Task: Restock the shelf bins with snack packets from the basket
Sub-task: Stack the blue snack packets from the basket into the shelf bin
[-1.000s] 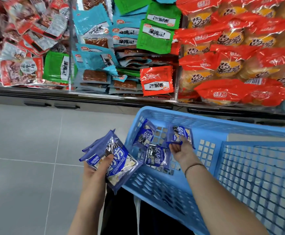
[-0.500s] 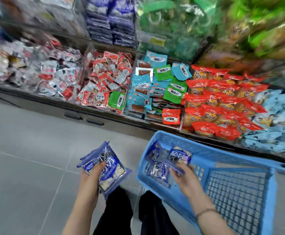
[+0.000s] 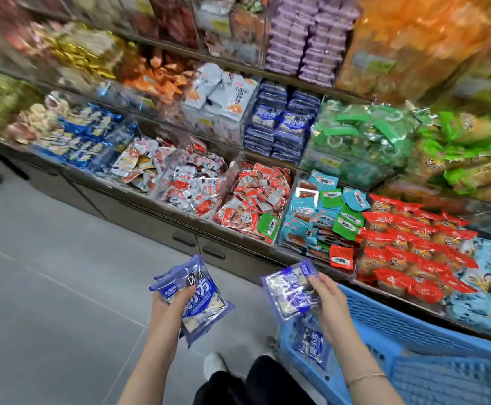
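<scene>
The left grip (image 3: pixel 168 309) is clamped round a thick stack of blue packets (image 3: pixel 202 302), thumb across the top. Wrappers that slick could fan out and slide to the floor (image 3: pixel 48 287) if the squeeze slackens. The right grip (image 3: pixel 330 305) pinches more packets (image 3: pixel 285 290) by one edge at the basket (image 3: pixel 413 331) corner, a looser hold likelier to shed one. Another packet (image 3: pixel 311 344) lies inside. Open floor lies left. The matching bin (image 3: pixel 282 130) sits higher, beyond the lower bins' clear front lips.
</scene>
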A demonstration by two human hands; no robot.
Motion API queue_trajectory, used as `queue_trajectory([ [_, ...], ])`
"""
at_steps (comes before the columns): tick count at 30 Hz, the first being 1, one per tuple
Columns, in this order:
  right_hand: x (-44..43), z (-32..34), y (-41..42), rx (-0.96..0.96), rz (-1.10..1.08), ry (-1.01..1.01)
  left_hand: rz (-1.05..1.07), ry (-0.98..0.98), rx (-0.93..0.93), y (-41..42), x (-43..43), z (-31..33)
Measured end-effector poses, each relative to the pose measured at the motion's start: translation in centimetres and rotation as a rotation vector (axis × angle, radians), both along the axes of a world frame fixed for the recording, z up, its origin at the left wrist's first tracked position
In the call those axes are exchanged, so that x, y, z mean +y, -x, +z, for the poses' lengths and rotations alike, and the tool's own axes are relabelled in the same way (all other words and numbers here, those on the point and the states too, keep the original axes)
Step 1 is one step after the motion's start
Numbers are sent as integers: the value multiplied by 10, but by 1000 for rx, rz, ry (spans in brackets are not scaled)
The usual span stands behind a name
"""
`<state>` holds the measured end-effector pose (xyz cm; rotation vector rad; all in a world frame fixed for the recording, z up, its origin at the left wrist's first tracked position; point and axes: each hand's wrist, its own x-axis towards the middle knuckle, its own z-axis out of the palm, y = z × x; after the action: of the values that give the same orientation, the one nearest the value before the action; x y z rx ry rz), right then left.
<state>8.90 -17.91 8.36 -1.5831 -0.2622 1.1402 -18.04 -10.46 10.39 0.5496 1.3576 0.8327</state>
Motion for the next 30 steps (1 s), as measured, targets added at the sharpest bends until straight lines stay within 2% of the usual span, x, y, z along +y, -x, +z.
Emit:
queue_trajectory([
  [2, 10, 5, 9, 276, -87, -56, 5, -3, -10, 5, 7, 3],
  [4, 20, 8, 14, 464, -142, -113, 1, -1, -14, 7, 15, 4],
  [8, 43, 8, 17, 621, -182, -171, -29, 17, -3, 6, 37, 6],
  [10, 58, 8, 17, 595, -188, -148, -64, 18, -5, 4, 50, 8],
  [13, 83, 8, 12, 421, -183, -67, -95, 16, -9, -2, 77, 10],
  [15, 105, 9, 4, 382, -208, -78, -110, 4, -23, -11, 104, 11],
  [18, 137, 7, -14, 471, -266, -119, -111, -22, -41, -27, 150, 15],
  [22, 183, 6, -35, 636, -258, -46, -103, -85, -45, -48, 214, 28],
  [26, 235, 15, -48, 515, -255, 142, -96, -125, -15, -61, 266, 35],
  [30, 275, 22, -57, 540, -143, 39, -124, -154, -9, -74, 307, 33],
])
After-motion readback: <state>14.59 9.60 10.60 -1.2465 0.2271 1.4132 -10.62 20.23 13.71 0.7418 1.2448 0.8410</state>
